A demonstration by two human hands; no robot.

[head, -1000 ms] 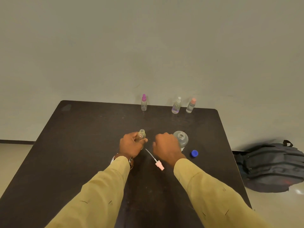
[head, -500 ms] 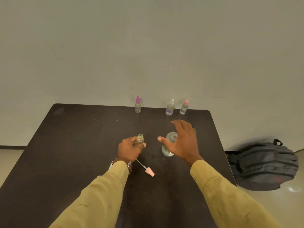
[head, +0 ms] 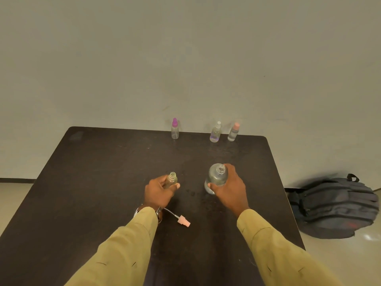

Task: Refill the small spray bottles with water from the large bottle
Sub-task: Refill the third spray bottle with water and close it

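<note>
My right hand (head: 228, 190) has closed round the large bottle (head: 216, 176) — at its nine o'clock, left hand (head: 158, 193) grips the uncapped small spray bottle (head: 171, 180) — pink spray head (head: 183, 220) at six.

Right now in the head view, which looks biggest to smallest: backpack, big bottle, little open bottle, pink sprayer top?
backpack
big bottle
little open bottle and pink sprayer top: about alike; left hand hides part of the bottle

The dark table (head: 99, 182) carries three small spray bottles along its far edge: purple-capped bottle (head: 174, 130), white-capped bottle (head: 215, 134) and pink-capped bottle (head: 233, 133). A pink spray head (head: 184, 221) lies on its side nearer the middle.
</note>
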